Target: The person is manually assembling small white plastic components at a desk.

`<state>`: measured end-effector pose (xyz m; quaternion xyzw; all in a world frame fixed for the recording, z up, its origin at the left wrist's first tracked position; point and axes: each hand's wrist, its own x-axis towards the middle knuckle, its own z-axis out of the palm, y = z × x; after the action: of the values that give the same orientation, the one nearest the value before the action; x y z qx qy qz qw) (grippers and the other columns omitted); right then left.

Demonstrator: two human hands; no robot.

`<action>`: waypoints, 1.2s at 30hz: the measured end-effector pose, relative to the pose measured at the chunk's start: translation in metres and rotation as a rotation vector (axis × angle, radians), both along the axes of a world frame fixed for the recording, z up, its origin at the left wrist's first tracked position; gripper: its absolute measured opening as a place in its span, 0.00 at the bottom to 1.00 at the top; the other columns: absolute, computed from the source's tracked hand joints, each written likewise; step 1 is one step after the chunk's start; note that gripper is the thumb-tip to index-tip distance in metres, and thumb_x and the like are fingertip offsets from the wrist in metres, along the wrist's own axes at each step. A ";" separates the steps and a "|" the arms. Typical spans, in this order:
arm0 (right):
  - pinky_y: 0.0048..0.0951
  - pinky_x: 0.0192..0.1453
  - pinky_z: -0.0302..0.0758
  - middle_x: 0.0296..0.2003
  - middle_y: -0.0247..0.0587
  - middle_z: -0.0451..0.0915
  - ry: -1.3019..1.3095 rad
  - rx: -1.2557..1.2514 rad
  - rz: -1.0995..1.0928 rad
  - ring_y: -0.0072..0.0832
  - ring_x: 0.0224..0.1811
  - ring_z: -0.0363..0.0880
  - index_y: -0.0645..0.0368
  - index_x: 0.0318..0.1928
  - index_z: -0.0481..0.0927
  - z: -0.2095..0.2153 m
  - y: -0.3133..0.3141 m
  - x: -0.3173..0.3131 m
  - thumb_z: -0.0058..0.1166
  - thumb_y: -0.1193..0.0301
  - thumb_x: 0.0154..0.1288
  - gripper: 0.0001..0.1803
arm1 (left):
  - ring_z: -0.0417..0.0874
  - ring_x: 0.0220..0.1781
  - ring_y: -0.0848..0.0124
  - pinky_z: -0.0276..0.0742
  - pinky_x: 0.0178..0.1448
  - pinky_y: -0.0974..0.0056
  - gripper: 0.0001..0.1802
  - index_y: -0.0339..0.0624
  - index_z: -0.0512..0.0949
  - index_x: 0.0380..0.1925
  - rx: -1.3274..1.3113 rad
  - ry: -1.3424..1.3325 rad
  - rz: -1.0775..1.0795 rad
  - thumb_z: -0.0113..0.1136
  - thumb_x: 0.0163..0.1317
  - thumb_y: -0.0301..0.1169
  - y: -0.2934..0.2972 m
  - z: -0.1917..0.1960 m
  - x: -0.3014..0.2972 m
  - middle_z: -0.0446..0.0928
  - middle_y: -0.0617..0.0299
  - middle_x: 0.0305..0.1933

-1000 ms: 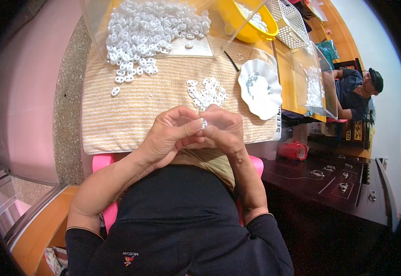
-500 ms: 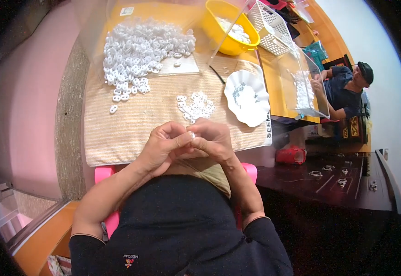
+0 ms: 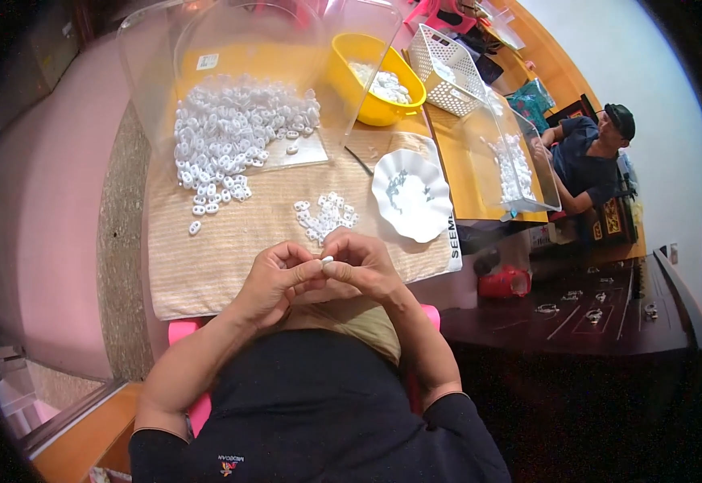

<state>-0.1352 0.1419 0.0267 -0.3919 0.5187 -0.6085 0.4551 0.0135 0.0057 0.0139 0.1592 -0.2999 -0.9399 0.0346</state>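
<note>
My left grip (image 3: 274,278) and right grip (image 3: 363,266) meet at centre frame, fingertips clamped together on one small white plastic piece (image 3: 327,260), just below the little pile of white pieces (image 3: 325,216) on the striped cloth (image 3: 230,241).

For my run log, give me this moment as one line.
left hand: pinching small white piece | right hand: pinching same piece | nearby: small pile, white dish on striped mat

hands (image 3: 323,270) together — fingertips pinched
</note>
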 end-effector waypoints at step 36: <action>0.17 0.29 0.68 0.29 0.28 0.80 0.751 0.089 -0.485 0.12 0.28 0.73 0.63 0.39 0.84 0.014 -0.057 -0.088 0.60 0.78 0.60 0.06 | 0.82 0.37 0.74 0.83 0.45 0.68 0.05 0.38 0.75 0.36 -0.040 -0.008 0.036 0.60 0.63 0.26 -0.004 0.002 -0.001 0.78 0.50 0.48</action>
<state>-0.2230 0.0846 0.0405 -0.4328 0.7505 -0.4903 0.0955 0.0126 0.0019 0.0159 0.1677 -0.3159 -0.9323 0.0536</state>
